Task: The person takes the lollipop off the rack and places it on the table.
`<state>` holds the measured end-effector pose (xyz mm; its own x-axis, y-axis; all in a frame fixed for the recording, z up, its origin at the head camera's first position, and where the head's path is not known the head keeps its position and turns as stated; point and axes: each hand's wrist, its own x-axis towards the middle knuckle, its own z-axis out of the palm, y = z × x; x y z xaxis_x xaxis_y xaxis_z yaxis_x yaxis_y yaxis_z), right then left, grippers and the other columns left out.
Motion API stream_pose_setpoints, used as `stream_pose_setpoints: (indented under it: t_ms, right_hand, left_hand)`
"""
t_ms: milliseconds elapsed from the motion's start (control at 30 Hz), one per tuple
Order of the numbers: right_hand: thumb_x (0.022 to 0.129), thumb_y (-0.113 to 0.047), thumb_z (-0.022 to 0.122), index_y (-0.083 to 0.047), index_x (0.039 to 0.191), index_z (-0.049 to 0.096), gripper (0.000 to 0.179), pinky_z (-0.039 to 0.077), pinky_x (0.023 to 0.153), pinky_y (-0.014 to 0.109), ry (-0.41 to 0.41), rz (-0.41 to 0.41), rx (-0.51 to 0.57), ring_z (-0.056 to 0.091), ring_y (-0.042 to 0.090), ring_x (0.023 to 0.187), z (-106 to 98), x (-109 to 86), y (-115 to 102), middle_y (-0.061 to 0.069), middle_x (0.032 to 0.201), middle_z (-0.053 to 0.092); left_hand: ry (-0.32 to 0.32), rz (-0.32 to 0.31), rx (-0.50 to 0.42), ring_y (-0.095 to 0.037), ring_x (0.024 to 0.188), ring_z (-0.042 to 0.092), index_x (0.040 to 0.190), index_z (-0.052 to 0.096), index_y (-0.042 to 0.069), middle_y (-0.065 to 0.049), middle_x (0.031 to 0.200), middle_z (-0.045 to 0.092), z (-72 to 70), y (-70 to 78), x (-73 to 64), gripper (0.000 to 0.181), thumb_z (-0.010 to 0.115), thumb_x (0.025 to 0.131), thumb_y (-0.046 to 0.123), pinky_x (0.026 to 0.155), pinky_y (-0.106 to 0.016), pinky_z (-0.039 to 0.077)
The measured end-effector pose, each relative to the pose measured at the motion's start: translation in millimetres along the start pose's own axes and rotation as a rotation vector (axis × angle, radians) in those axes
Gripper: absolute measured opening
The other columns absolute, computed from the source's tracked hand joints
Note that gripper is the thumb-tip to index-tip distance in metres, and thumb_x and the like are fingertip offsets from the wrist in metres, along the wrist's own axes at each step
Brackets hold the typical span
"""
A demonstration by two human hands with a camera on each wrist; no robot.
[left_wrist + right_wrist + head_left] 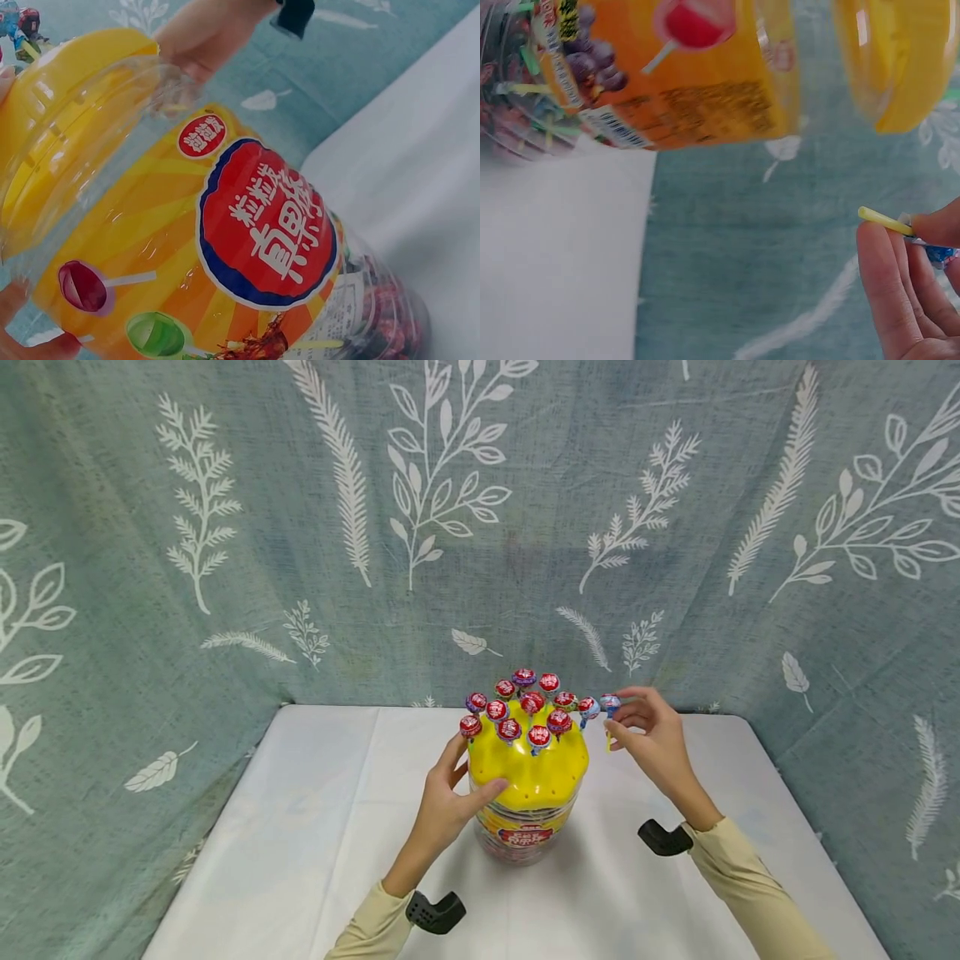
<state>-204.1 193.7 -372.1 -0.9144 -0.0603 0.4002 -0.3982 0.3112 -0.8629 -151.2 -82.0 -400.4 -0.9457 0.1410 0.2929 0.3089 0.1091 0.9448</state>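
Note:
A clear plastic candy jar (pixel 525 839) with a yellow and orange label stands upright on the table. Its domed yellow lid (pixel 528 777) carries several wrapped lollipops (pixel 532 702), mostly red-topped, standing on their sticks; small holes show along the lid's front. My left hand (pixel 438 802) grips the lid from the left, thumb over its front and fingers at its far side. To the right of the lid, my right hand (pixel 658 739) pinches a blue-wrapped lollipop (pixel 610 703) upright, its yellow stick (pixel 885 220) pointing down and apart from the lid.
A white cloth covers the table (pixel 322 827). Behind it and at both sides hangs a green curtain (pixel 517 543) with white leaf prints. More wrapped lollipops (pixel 382 307) lie in the jar's lower part.

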Motion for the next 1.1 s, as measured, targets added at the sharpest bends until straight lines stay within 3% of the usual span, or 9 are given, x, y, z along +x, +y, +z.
stream_pose_setpoints:
  t_ms: [233,300,467,767,1100]
  right_hand:
    - [0.083,0.0,0.069,-0.002,0.121,0.051,0.042,0.056,0.058,0.043,-0.03,0.215,0.056,0.066,0.022,0.069,8.1,12.9,51.6,0.023,0.091,0.059]
    - [0.083,0.0,0.068,-0.001,0.122,0.051,0.042,0.056,0.059,0.043,-0.037,0.251,0.056,0.066,0.027,0.072,11.6,14.8,56.5,0.024,0.092,0.059]
    - [0.084,0.0,0.067,0.002,0.122,0.05,0.042,0.057,0.058,0.039,-0.033,0.291,0.037,0.065,0.033,0.074,20.1,18.9,74.5,0.024,0.092,0.059]
    - [0.083,-0.003,0.067,0.003,0.127,0.045,0.05,0.056,0.061,0.043,-0.045,0.381,-0.036,0.065,0.023,0.068,34.0,25.8,121.7,0.021,0.093,0.06]
    - [0.08,-0.001,0.061,0.0,0.119,0.052,0.04,0.057,0.061,0.038,-0.051,0.479,-0.129,0.06,0.023,0.066,50.2,23.2,159.1,0.021,0.094,0.061]
  left_hand:
    - [0.017,-0.003,-0.009,-0.03,0.139,0.025,0.146,0.034,0.007,-0.008,0.15,0.033,0.1,-0.7,-2.2,0.073,0.07,0.082,0.01,0.106,-0.054,0.028]
    - [0.023,0.004,-0.011,-0.03,0.139,0.025,0.146,0.033,0.007,-0.009,0.15,0.033,0.2,-1.0,-2.8,0.074,0.07,0.082,0.009,0.106,-0.054,0.028]
    - [0.025,0.007,-0.01,-0.03,0.139,0.026,0.145,0.034,0.005,-0.01,0.15,0.033,1.1,0.2,-2.1,0.073,0.07,0.082,0.007,0.106,-0.054,0.028]
    - [0.02,0.017,0.001,-0.029,0.138,0.027,0.145,0.035,0.005,-0.01,0.149,0.035,1.9,-0.5,-0.6,0.072,0.07,0.082,0.007,0.106,-0.053,0.029]
    - [0.027,0.005,-0.003,-0.029,0.138,0.028,0.145,0.035,0.005,-0.01,0.149,0.035,1.9,0.4,-1.2,0.072,0.07,0.082,0.008,0.106,-0.052,0.03]
